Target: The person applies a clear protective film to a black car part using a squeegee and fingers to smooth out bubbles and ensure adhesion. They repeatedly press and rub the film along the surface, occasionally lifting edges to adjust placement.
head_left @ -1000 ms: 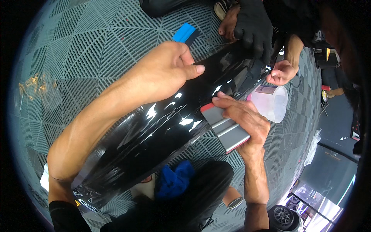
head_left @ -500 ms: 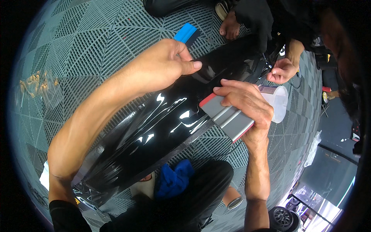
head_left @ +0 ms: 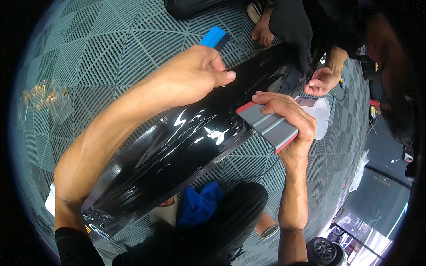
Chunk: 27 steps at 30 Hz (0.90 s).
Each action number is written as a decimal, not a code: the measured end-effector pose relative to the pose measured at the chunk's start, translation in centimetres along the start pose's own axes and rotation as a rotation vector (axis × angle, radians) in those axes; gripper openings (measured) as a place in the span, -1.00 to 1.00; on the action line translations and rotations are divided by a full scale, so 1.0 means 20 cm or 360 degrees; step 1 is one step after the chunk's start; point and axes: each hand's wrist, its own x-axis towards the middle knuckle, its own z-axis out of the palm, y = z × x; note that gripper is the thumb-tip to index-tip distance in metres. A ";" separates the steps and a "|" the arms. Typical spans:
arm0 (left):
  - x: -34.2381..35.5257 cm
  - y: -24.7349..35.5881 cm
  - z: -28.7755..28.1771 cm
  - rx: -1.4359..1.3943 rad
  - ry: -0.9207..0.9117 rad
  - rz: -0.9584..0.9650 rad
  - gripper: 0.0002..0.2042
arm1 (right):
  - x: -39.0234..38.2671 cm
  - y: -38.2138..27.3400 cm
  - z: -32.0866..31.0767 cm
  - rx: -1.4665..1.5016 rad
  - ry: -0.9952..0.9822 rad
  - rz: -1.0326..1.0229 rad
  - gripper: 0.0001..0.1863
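A long, narrow panel covered in glossy black film (head_left: 177, 150) lies slantwise before me, the film wrinkled and reflecting light along its middle. My left hand (head_left: 206, 73) is at the far edge with thumb and fingers closed in a pinch on the film. Just beyond its knuckles is a blue squeegee (head_left: 214, 36) with a dark edge; whether the hand touches it is hidden. My right hand (head_left: 290, 115) grips a wide grey squeegee (head_left: 270, 126) with red edges, held tilted by the panel's near edge.
A translucent plastic cup (head_left: 322, 119) is beside my right hand. At the far right end, another person's bare hand (head_left: 324, 82) and black-gloved hand (head_left: 301, 48) are at the panel. A blue cloth (head_left: 202, 204) and a brown tube (head_left: 267, 227) are near my leg on the grey grid floor (head_left: 100, 57).
My right hand has moved the grey squeegee slightly right and away from me. The left hand has shifted a little right. The other person's gloved hand has come lower, toward the panel.
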 end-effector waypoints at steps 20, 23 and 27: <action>0.09 -0.23 0.04 -0.0704 -0.0319 -0.0207 -0.80 | 0.02 -0.01 0.02 -0.0036 0.0071 -0.0021 -0.67; 0.10 -0.26 0.03 -0.0785 -0.0390 -0.0216 -0.81 | 0.04 -0.02 0.04 -0.0128 0.0001 -0.0021 -0.65; 0.11 -0.27 0.06 -0.0947 -0.0481 -0.0278 -0.82 | 0.06 -0.02 0.08 -0.0227 0.0018 0.0002 -0.65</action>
